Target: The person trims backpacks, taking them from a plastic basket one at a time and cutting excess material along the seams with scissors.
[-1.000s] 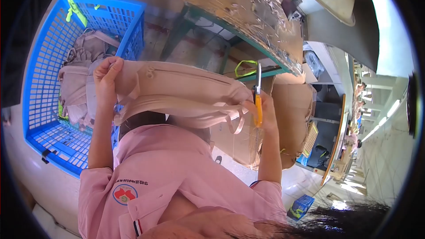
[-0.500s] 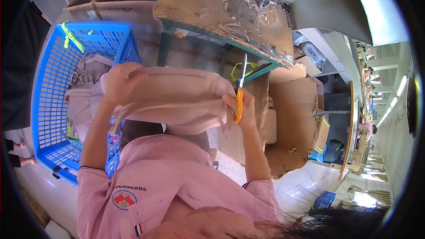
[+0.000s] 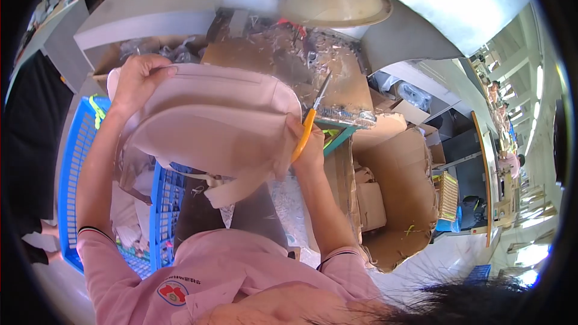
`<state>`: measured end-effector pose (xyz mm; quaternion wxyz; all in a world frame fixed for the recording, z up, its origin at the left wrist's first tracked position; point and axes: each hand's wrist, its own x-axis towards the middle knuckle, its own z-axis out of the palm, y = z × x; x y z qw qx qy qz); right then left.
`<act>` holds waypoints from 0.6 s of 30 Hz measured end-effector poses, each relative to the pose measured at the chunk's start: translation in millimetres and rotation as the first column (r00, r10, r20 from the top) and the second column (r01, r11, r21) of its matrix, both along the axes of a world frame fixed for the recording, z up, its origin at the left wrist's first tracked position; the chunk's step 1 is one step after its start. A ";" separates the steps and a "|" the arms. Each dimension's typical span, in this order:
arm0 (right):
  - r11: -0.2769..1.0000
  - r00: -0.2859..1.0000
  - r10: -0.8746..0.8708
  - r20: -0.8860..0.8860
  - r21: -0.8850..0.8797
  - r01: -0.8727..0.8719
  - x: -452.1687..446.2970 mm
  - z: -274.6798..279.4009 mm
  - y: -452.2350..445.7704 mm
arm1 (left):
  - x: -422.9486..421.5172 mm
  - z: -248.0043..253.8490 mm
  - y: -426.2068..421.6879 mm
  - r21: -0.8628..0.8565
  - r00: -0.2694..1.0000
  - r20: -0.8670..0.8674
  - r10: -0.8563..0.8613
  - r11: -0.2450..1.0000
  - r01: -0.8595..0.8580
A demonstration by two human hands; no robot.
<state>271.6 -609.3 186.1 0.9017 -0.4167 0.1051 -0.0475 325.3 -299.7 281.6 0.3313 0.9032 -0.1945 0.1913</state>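
Observation:
A pale pink-beige bag (image 3: 211,123), probably a backpack, is held up in front of my body, with a strap (image 3: 238,191) hanging from its lower side. My left hand (image 3: 137,83) is closed on its upper left edge, thumb on the near face. At the opposite end, my right hand (image 3: 307,147) pinches the bag's edge. That same hand also holds yellow-handled scissors (image 3: 306,132), whose blades point up and away from the bag. Some of the right fingers are hidden behind the handles.
A blue plastic crate (image 3: 75,186) with similar bags stands at the left. Ahead is a worn workbench (image 3: 343,78) littered with scraps. To the right, a large open cardboard box (image 3: 400,186) contains a beige bag (image 3: 369,200). Another person's bare feet show at far left.
Both hands have raised the bag, and its broad face now tilts toward me with the strap dangling. The scissors stay in my right hand. The view has tipped upward.

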 end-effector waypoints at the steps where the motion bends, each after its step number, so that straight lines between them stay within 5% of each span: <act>1: 1.000 1.000 -0.007 -0.006 0.031 0.007 4.6 3.0 -0.1 | 5.5 9.8 -5.0 0.014 1.000 -0.018 0.019 1.000 -0.019; 4: 0.998 0.999 0.044 -0.018 0.053 -0.043 14.0 9.1 -3.3 | 25.4 17.7 -10.2 0.040 0.999 0.023 0.028 0.999 -0.029; 8: 0.950 0.997 0.067 0.032 -0.307 -0.054 8.1 12.6 -12.5 | 31.3 15.0 -12.5 0.117 0.978 0.209 -0.003 0.993 -0.022; 9: 0.868 0.991 0.089 0.102 -0.495 -0.027 6.5 6.1 -18.0 | 30.0 14.0 -12.8 0.141 0.963 0.268 -0.034 0.990 -0.005; 13: 0.604 0.956 0.160 0.247 -0.791 0.103 -3.4 -5.8 -43.0 | 26.3 3.2 -10.7 0.191 0.922 0.374 -0.097 0.981 0.026; 16: 0.220 0.962 0.229 0.150 -0.970 0.099 -17.2 17.3 -61.0 | 23.8 -1.6 -12.3 0.194 0.913 0.397 -0.096 0.981 0.019; 18: 0.127 0.968 0.223 0.116 -0.988 0.089 -21.9 30.4 -65.1 | 23.0 -2.4 -14.0 0.198 0.906 0.412 -0.098 0.980 0.016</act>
